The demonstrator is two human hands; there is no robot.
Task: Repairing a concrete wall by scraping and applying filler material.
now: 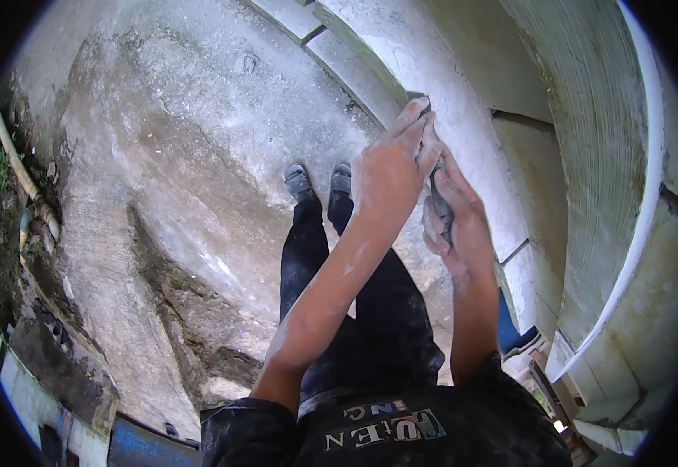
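Note:
A dark, narrow hand tool [439,204] lies lengthwise in my right hand [463,214], whose fingers are wrapped round its near part. Just ahead, my left hand [392,167] is closed with fingers pressed together toward the tool's far part. A small dark edge shows beyond the left fingertips; whether it belongs to the tool I cannot tell. Both hands are coated in white dust and rest at the edge of a pale, dusty ledge [471,132]. My fingers hide most of the tool, so its exact kind does not show.
Greenish stone slabs [525,171] and a curved, ridged panel [599,148] rise along the right. Rough, dusty ground [199,101] surrounds my feet, with a rocky hollow [191,311] to the left. A pale pipe [24,175] lies at the far left. Blue objects [148,444] stand lower left.

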